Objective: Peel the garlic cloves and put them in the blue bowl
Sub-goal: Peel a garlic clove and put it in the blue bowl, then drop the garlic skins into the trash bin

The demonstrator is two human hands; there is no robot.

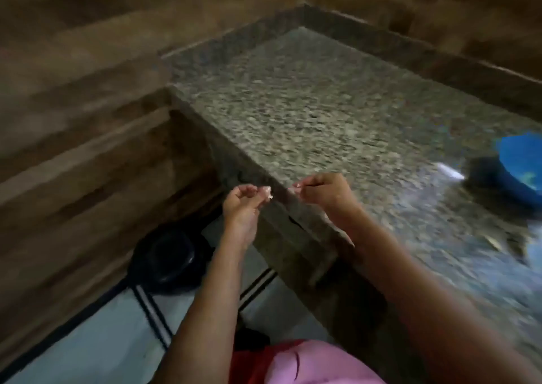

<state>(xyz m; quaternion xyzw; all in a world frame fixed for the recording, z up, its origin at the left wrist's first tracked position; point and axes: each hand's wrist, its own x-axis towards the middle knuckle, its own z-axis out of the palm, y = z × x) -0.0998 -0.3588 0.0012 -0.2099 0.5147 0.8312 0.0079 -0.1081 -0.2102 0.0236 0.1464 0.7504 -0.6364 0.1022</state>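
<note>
the task looks to be in the peeling stage, not finished. the round blue plastic bowl point(520, 168) sits at the right edge of the speckled grey granite bench point(308, 110), partly cut off by the frame; a pale patch shows inside it, too blurred to call peeled cloves, so how many are done cannot be told. no pile of unpeeled garlic is in view either.

both hands are held up over the bench's near left edge, apart from each other. the left hand point(245, 200) has its fingers curled and pinches a small pale piece, probably a garlic clove point(267, 193), at its fingertips. the right hand point(322, 191) is likewise curled, pinching a small pale scrap point(294, 189) between thumb and finger; whether that is skin or a clove is unclear in the blur.

judging by this, a clove seems to be mid-peel, and it has yet to cross to the bowl, well apart on the right.

below the bench's left edge a black round bin point(170, 259) stands on the pale floor.
</note>
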